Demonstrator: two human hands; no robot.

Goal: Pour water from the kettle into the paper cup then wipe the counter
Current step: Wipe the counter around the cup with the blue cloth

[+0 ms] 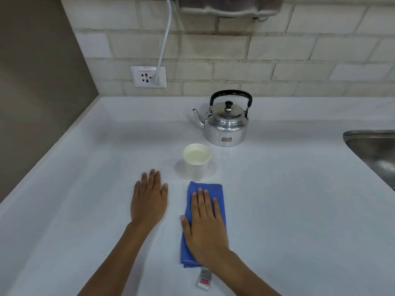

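Water fills the cup point(196, 158), so my right hand point(205, 225) presses flat, fingers spread, on the cloth point(215, 190) to wipe; left hand point(149, 201) braces flat on the counter point(299, 210).

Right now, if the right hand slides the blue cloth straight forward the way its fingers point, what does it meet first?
Most likely the paper cup: it stands just beyond the blue cloth under the right hand. The kettle is farther back.

wall socket point(148, 76) label, cloth tag point(204, 279), both unreadable
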